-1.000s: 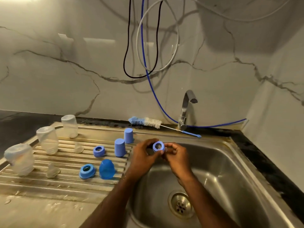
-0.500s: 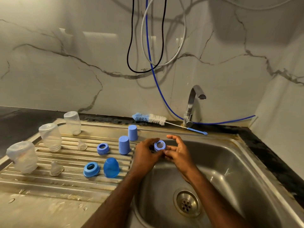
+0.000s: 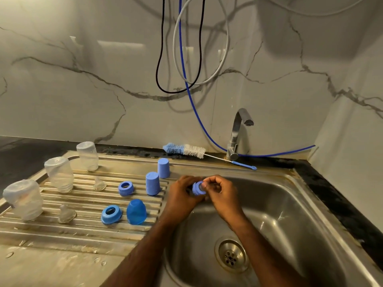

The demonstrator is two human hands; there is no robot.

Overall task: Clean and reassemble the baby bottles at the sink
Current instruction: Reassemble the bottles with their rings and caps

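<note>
Head cam is looking down at a steel sink (image 3: pixel 290 204) set into a dark counter, with a white marble-look wall (image 3: pixel 83 79) behind it and a few cables (image 3: pixel 180 59) looping down in front of that wall. The tap (image 3: pixel 238 133) is standing at the back edge, and a bottle brush (image 3: pixel 186 150) with blue and white bristles is lying along the rim just left of it.

I'm holding both hands over the left edge of the basin. My left hand (image 3: pixel 182 193) and right hand (image 3: pixel 221 193) are meeting around one blue ring (image 3: pixel 198 188), fingers of both curled in and pinching it between them. The ring is sitting up in the air above the bowl, not touching the steel. Can't really tell if there's a clear teat inside it, my fingers are covering that bit.

On the ribbed draining board (image 3: pixel 83 230) to the left, three clear bottles are standing upside down in a diagonal row: the near one (image 3: pixel 23 199), the middle one (image 3: pixel 59 175) and the far one (image 3: pixel 88 155). Two clear teats (image 3: pixel 66 214) (image 3: pixel 100 184) are sitting beside them. Further right there are two more blue rings (image 3: pixel 111 214) (image 3: pixel 125 188), a rounded blue cap (image 3: pixel 136 212) just beside the nearer ring, and two taller blue caps (image 3: pixel 152 183) (image 3: pixel 163 167) standing upright nearer the basin.
</note>
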